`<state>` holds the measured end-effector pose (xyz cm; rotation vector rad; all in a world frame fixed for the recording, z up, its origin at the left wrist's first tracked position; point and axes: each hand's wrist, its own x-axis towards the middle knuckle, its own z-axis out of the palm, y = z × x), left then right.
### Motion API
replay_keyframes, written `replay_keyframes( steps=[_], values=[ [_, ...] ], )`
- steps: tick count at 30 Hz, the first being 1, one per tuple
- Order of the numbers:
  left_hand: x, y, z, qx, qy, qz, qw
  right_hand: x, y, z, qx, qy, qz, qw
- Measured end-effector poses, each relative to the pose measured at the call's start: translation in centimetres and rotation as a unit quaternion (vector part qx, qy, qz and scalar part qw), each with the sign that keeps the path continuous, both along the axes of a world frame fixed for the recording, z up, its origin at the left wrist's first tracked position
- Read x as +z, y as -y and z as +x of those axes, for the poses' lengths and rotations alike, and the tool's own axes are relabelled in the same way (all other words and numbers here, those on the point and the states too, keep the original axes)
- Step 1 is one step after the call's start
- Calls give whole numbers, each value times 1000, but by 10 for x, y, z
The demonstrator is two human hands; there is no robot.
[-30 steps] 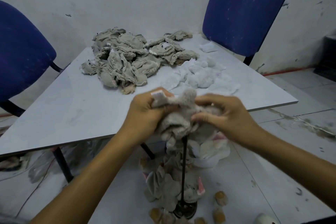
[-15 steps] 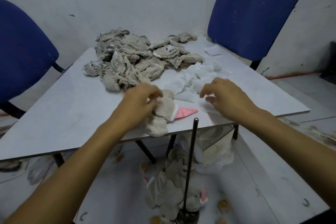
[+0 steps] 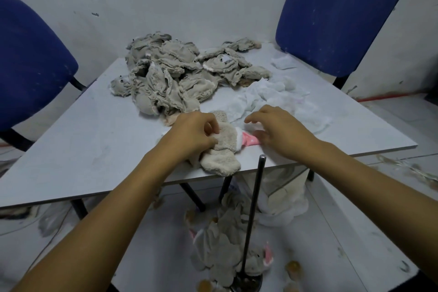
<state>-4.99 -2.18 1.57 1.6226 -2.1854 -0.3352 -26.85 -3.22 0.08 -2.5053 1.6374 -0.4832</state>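
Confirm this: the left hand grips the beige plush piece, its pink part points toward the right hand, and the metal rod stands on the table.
One thing is wrong: the metal rod stands on the floor in front of the table, not on it, as the head view shows. The left hand does grip the beige plush piece, pink part toward the right hand.

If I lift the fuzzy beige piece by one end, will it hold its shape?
Probably not: the piece droops over the table edge, so it looks floppy. Likely light, since it seems flat and unstuffed. Its fuzzy nap should grip well.
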Motion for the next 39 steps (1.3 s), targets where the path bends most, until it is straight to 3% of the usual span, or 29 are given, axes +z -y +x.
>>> replay_keyframes(
  steps=[5, 7, 10, 13, 15, 17, 20, 22, 24, 26, 28, 32, 36, 39],
  values=[
    [-5, -1, -7, 14, -80, -141, 987, -6, 8, 19, -53, -63, -55, 995],
    [-6, 2, -13, 7, -59, -164, 985, -5, 12, 24, -63, -79, -53, 993],
    [-14, 7, -14, 6, -5, -55, 998, -2, 16, 27, -71, -81, -37, 993],
    [-13, 7, -7, 31, -23, 7, 999, -3, 15, 24, -91, -64, -48, 993],
    [-10, 5, -6, 45, -40, -31, 998, -2, 13, 21, -102, -15, -65, 992],
    [-9, 3, -9, 63, -59, -114, 990, 3, 11, 22, -87, 105, -83, 987],
    [-8, 2, -20, 58, -39, -198, 978, 20, 3, 31, -28, 305, -74, 949],
    [-11, 4, -29, 33, 21, -174, 984, 27, -5, 40, -2, 342, -115, 933],
    [-15, 5, -33, 28, 29, -131, 991, 27, -11, 48, 22, 312, -167, 935],
    [-15, 8, -30, 45, -40, -73, 996, 19, -14, 51, 33, 276, -179, 944],
    [-15, 10, -24, 48, -168, 9, 985, 4, -16, 49, 19, 243, -147, 959],
    [-22, 9, -15, 57, -389, 99, 914, -22, -16, 45, 15, 208, -122, 970],
    [-28, 7, -19, 84, -472, 85, 873, -26, -13, 42, 29, 216, -117, 969],
    [-31, 8, -20, 96, -469, 59, 876, -28, -12, 41, 31, 218, -118, 968]
  ],
)
